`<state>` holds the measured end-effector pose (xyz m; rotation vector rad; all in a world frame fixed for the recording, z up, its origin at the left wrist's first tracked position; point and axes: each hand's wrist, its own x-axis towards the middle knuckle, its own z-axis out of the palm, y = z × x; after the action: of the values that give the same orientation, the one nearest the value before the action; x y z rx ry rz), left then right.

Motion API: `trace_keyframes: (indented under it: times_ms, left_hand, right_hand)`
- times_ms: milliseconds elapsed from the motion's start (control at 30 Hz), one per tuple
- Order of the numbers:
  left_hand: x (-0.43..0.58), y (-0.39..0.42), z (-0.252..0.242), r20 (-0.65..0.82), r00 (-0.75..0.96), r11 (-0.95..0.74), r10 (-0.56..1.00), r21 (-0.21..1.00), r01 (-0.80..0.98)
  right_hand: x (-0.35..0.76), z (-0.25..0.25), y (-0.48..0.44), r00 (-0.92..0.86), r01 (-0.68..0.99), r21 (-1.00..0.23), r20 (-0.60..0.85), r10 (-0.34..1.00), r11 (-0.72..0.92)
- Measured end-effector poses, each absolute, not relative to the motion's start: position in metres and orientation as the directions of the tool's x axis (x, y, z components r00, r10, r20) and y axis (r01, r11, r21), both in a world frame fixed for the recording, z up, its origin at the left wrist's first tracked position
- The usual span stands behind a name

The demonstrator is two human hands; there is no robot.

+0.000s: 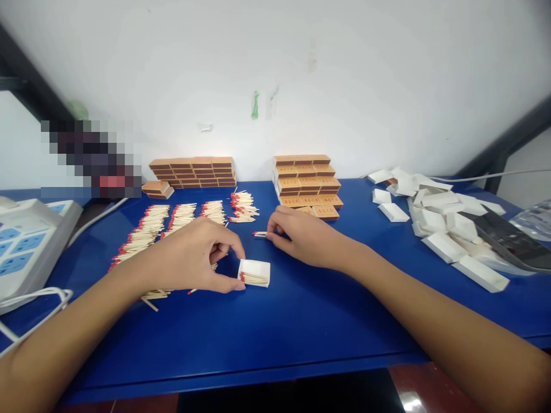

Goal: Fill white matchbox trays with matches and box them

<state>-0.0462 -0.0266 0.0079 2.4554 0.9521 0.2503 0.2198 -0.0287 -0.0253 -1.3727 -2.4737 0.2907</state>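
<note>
A small white tray (257,267) lies near the middle of the blue table, with several red-tipped matches (255,279) along its lower side. My left hand (200,255) grips the tray's left end between thumb and index finger. Above and to the right of the tray, my right hand (297,235) pinches a few matches (260,234), their red heads pointing left. Rows of loose matches (142,232) lie to the left, some hidden beneath and behind my left hand.
Matchboxes are stacked (193,172) at the back left and stepped in a second pile (306,184) at the back centre. White trays (443,241) are heaped at the right beside a dark flat object (508,236). A power strip (30,246) stands on the left.
</note>
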Motion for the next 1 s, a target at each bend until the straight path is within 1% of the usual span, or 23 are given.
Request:
trace_keyframes:
  times_ms: [100, 167, 267, 367, 600, 767, 1000]
  left_hand:
    - [-0.0461, -0.0262, 0.0077, -0.007, 0.741, -0.638, 0.672, 0.502, 0.584]
    - [-0.0462, -0.0262, 0.0074, -0.008, 0.743, -0.639, 0.669, 0.504, 0.581]
    - [-0.0467, -0.0262, 0.0066, -0.004, 0.750, -0.644, 0.662, 0.510, 0.571]
    - [-0.0468, -0.0261, 0.0064, -0.006, 0.751, -0.643, 0.660, 0.513, 0.569]
    - [-0.0460, -0.0252, 0.0073, -0.003, 0.747, -0.640, 0.665, 0.513, 0.572]
    - [-0.0474, -0.0241, 0.0065, 0.026, 0.749, -0.654, 0.661, 0.508, 0.560]
    - [-0.0453, -0.0231, 0.0087, 0.045, 0.730, -0.660, 0.682, 0.470, 0.586]
  right_hand:
    - [0.2198, -0.0218, -0.0309, -0.473, 0.814, -0.295, 0.164, 0.866, 0.501]
    - [0.2202, -0.0200, -0.0310, -0.480, 0.804, -0.303, 0.178, 0.859, 0.512]
    - [0.2220, -0.0194, -0.0290, -0.542, 0.751, -0.342, 0.170, 0.823, 0.565]
    - [0.2244, -0.0199, -0.0263, -0.578, 0.737, -0.348, 0.123, 0.807, 0.580]
    - [0.2252, -0.0195, -0.0263, -0.535, 0.770, -0.347, 0.108, 0.838, 0.536]
    - [0.2204, -0.0221, -0.0306, -0.519, 0.778, -0.319, 0.157, 0.840, 0.540]
    - [0.2194, -0.0264, -0.0312, -0.477, 0.819, -0.278, 0.158, 0.864, 0.503]
